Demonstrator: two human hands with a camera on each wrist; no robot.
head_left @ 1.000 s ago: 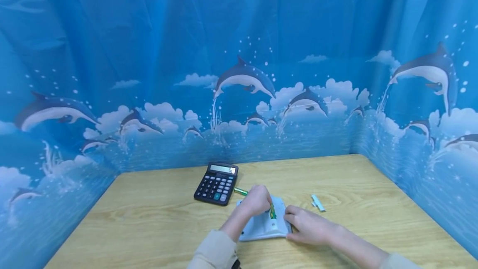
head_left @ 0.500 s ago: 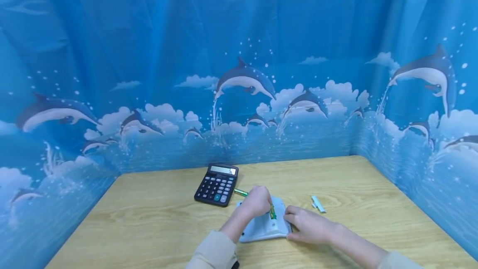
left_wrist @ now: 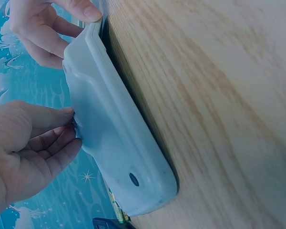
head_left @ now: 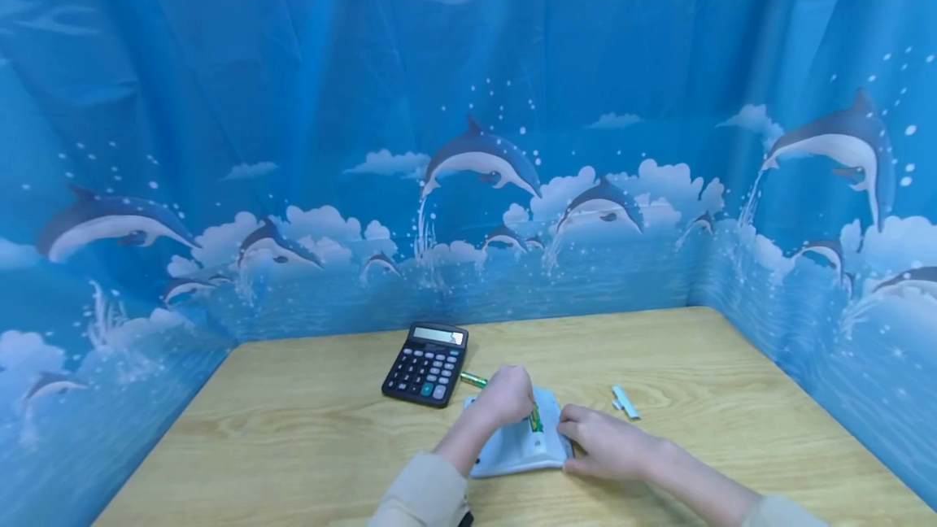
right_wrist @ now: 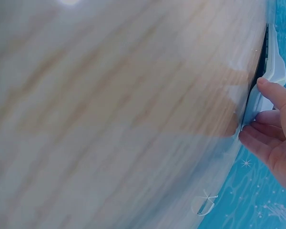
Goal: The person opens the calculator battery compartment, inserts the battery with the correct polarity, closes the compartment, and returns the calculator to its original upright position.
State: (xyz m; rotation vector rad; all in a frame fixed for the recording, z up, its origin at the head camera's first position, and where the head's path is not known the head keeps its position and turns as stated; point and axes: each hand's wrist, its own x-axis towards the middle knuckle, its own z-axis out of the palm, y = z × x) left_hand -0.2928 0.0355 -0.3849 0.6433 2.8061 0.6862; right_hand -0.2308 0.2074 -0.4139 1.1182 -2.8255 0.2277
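Observation:
A white calculator-like device (head_left: 505,455) lies back side up on the table, its raised battery compartment uncovered. In that compartment sits a green battery (head_left: 538,420), partly hidden by my left hand (head_left: 503,397). My left thumb and fingertips pinch at the battery; the left wrist view shows the left hand (left_wrist: 26,148) from the near side, its fingertips behind the device's raised ridge. With thumb and curled fingers my right hand (head_left: 606,442) grips the device's right edge, as the right wrist view also shows, where the thumb of the right hand (right_wrist: 279,129) lies on the rim.
Beyond my left hand lies a second green battery (head_left: 472,379), next to a black calculator (head_left: 424,364) facing up. To the right of the device is a small pale battery cover (head_left: 625,402). A blue dolphin curtain (head_left: 468,267) borders the wooden table (head_left: 293,429).
Both hands keep their places on the device and the battery. The whole scene shifts very slightly downward in the head view.

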